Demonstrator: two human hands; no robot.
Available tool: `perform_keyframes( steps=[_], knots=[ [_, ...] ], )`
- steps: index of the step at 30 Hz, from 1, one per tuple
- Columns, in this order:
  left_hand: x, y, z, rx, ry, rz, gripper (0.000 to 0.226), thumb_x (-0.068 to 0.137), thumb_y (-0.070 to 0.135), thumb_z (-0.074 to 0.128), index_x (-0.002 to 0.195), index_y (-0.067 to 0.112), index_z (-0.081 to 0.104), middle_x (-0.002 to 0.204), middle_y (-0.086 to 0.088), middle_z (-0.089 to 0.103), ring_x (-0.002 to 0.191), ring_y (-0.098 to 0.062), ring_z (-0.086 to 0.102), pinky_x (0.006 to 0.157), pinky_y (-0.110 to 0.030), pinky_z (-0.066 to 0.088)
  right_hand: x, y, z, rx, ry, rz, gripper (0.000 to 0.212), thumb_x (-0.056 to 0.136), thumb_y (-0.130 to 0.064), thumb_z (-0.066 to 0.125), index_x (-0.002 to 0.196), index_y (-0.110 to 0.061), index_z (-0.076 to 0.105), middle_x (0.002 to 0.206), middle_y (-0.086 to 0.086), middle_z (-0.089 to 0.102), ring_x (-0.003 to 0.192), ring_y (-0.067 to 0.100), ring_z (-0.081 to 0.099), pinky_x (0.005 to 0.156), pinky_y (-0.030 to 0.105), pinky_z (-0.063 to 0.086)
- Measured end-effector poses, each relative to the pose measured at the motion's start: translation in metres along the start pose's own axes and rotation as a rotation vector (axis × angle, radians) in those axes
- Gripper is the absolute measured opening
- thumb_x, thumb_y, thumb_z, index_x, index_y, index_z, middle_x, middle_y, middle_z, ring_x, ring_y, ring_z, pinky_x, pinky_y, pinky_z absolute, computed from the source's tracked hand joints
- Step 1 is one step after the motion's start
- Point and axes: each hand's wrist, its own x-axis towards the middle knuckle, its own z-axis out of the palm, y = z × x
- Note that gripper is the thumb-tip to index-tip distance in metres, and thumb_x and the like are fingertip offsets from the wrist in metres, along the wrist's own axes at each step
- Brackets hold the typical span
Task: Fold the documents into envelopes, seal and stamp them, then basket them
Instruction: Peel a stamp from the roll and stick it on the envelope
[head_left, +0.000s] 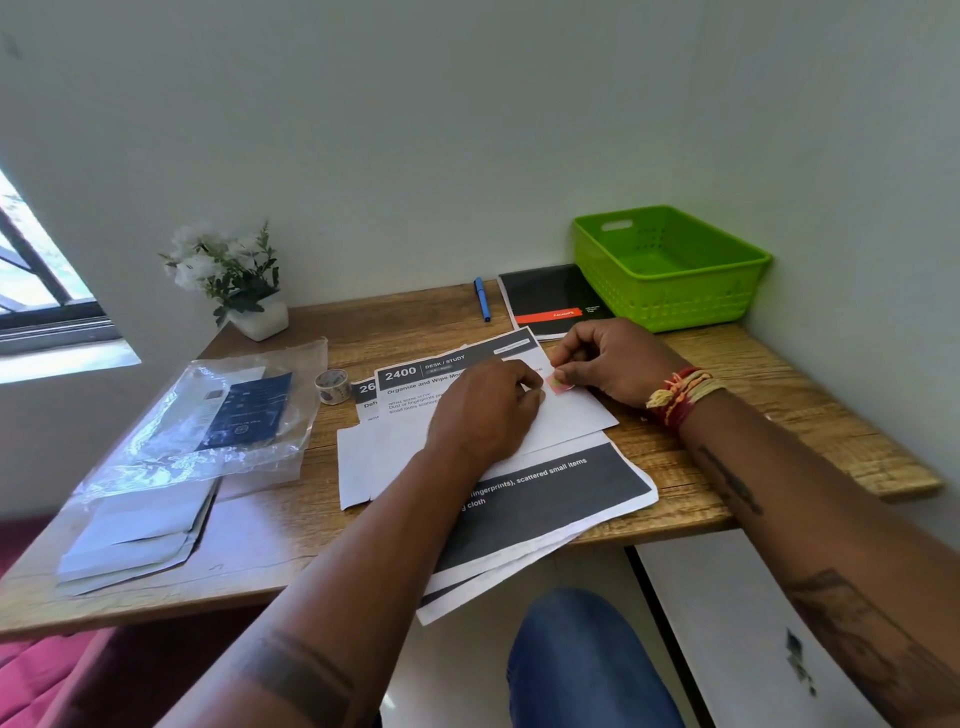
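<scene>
Stamp at the envelope's far right corner, both hands on it.

Left: clear plastic bag (208, 415) holds a dark blue packet; spare envelopes (130, 540) lie near it. Tape roll (333, 386) stands mid-desk. White envelope (566, 415) lies on printed documents (545, 499). Left hand (483, 410), fingers curled, presses the envelope; right hand (608, 358) pinches the pink stamp (557, 384) between thumb and forefinger. Far right: green basket (670, 301), nothing visible inside. Wooden desk (779, 415), pale wall corner, window left.

Matt grainy wooden desk (753, 374), glossy perforated plastic basket (670, 291), crinkled clear plastic bag (156, 447).
</scene>
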Motion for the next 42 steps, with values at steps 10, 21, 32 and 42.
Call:
perform_keyframes(
  steps=[10,21,32,42],
  knots=[
    [0.0,0.0,0.0,0.0,-0.002,-0.005,0.026,0.099,0.038,0.061,0.12,0.03,0.075,0.114,0.003,0.072,0.102,-0.017,0.064,0.089,-0.036,0.054,-0.003,-0.005,0.003,-0.108,0.021,-0.037,0.017,0.079,-0.018,0.084,0.084,-0.024,0.07,0.081,-0.01,0.069,0.075,0.009,0.066,0.067,0.021,0.049],
    [-0.002,0.003,-0.002,0.015,-0.024,0.002,0.028,0.101,0.038,0.058,0.125,0.033,0.071,0.118,0.002,0.07,0.105,-0.017,0.063,0.09,-0.038,0.054,-0.004,-0.016,0.003,-0.292,-0.029,0.039,0.023,0.083,-0.028,0.081,0.094,-0.019,0.062,0.089,-0.003,0.065,0.084,0.017,0.062,0.066,0.028,0.045],
    [-0.001,0.006,0.004,0.143,-0.062,0.035,0.038,0.108,0.038,0.041,0.142,0.042,0.059,0.13,-0.006,0.059,0.116,-0.025,0.061,0.092,-0.038,0.052,-0.006,-0.011,-0.016,-0.283,-0.158,0.136,0.039,0.078,-0.046,0.083,0.099,-0.021,0.062,0.091,-0.002,0.063,0.081,0.015,0.057,0.062,0.029,0.039],
    [0.001,0.004,0.005,0.175,-0.087,0.039,0.04,0.109,0.037,0.04,0.144,0.04,0.057,0.13,-0.008,0.058,0.116,-0.027,0.061,0.094,-0.04,0.053,0.0,-0.012,-0.012,-0.314,-0.148,0.137,0.037,0.08,-0.048,0.08,0.094,-0.019,0.063,0.09,0.0,0.065,0.082,0.016,0.058,0.063,0.03,0.04]
  ],
)
